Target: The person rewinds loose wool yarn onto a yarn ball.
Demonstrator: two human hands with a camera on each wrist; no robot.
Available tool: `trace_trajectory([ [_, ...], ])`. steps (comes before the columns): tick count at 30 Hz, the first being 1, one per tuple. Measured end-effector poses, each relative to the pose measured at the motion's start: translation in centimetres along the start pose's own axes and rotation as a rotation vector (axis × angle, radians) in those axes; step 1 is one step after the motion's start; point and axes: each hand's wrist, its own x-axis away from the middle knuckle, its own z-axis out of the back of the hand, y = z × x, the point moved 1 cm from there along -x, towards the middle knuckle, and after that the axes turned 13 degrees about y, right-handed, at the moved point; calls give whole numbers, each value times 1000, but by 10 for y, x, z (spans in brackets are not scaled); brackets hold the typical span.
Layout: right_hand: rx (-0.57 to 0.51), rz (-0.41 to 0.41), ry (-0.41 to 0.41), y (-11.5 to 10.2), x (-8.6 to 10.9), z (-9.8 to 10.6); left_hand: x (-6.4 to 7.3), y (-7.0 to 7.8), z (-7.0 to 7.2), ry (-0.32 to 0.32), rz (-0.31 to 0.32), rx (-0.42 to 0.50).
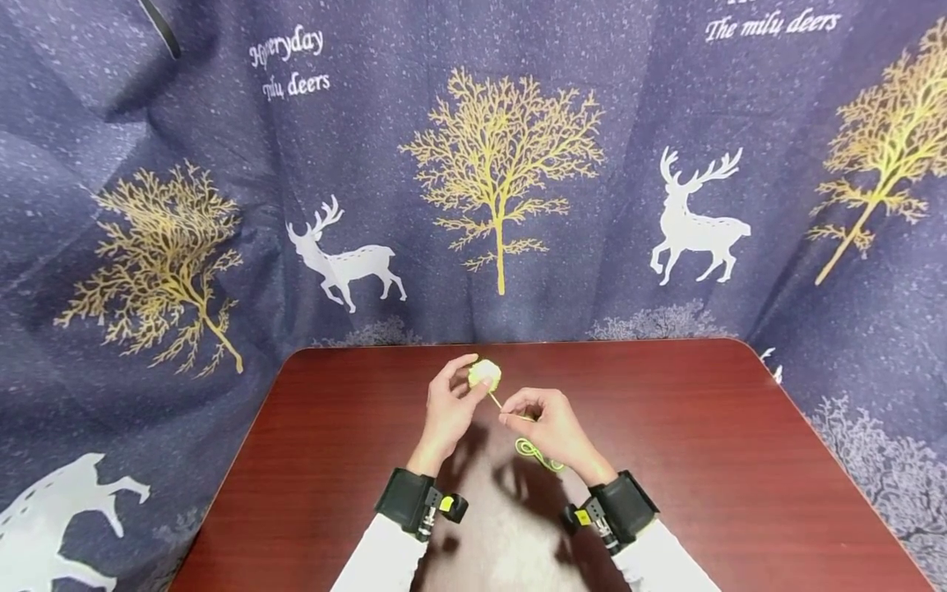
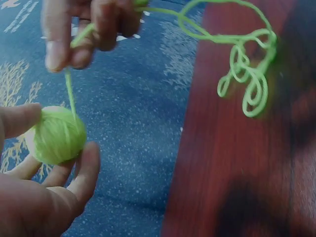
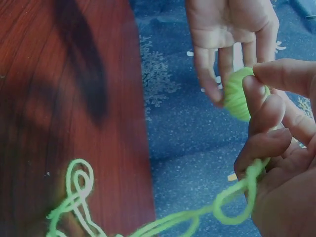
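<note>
A small lime-green yarn ball (image 2: 58,136) is held between the thumb and fingertips of my left hand (image 1: 448,409), above the far part of the table. From the ball a strand runs taut to my right hand (image 1: 546,423), which pinches it between thumb and forefinger. In the right wrist view the other fingers of that hand curl over the yarn, and a loose loop (image 3: 234,207) hangs below them. The tail of yarn (image 2: 247,74) lies in tangled loops on the table, near the right hand.
The reddish-brown table (image 1: 333,460) has rounded far corners. Behind it hangs a dark blue curtain (image 1: 355,164) printed with deer and golden trees. Both wrists wear black bands (image 1: 625,503) with small cameras.
</note>
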Motion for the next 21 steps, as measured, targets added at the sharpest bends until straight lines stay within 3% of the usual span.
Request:
trace_trajectory([
  [6,10,18,16,11,-8,2,3,-3,1,-52,-33,-124],
  [12,-73,-37,71,26,-20,13,4,-6,4,-188,-78,-250],
  [17,-252,-182,142,30,-27,25,8,-8,10,-415,-96,-288],
  [21,-425,-289,229,37,-31,31,13,-4,13,-654,-136,-186],
])
